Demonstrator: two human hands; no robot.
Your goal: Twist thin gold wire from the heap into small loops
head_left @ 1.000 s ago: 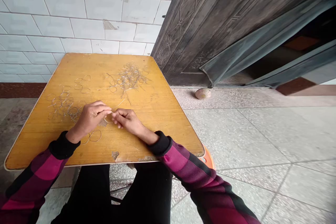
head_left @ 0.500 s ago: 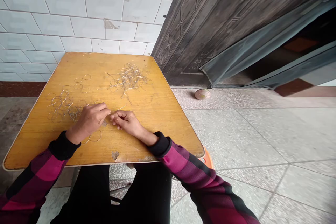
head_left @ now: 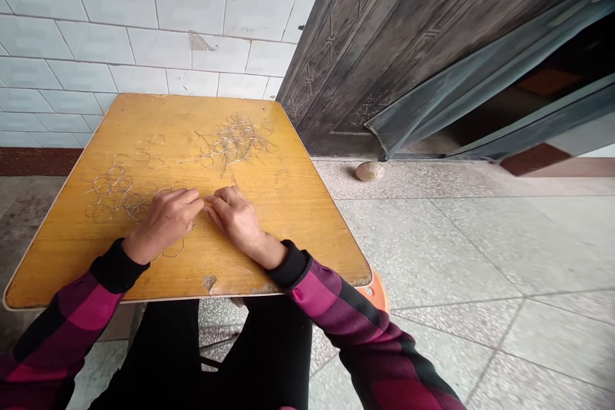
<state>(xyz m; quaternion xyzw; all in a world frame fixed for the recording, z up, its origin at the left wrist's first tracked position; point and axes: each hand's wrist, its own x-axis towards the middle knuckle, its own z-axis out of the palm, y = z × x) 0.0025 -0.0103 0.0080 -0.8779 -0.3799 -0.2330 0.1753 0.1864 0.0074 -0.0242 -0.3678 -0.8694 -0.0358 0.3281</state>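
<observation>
My left hand [head_left: 166,218] and my right hand [head_left: 235,214] meet fingertip to fingertip over the middle of a worn wooden table [head_left: 288,205]. Both pinch a thin piece of wire [head_left: 205,204] between them; it is mostly hidden by the fingers. A bent wire ring [head_left: 173,250] lies on the table just under my left wrist. A pile of finished wire rings [head_left: 113,195] lies to the left of my left hand. A tangle of loose wire pieces [head_left: 233,141] sits further back on the table.
A white tiled wall [head_left: 144,25] stands behind the table. A dark carved door [head_left: 408,45] is to the right, with a small round object [head_left: 369,171] on the floor at its foot. An orange stool edge [head_left: 377,291] shows below the table's right corner.
My hands have closed in on each other, and the small wire loop seen between them a second ago is now hidden by the fingers. My right hand has turned knuckles up.
</observation>
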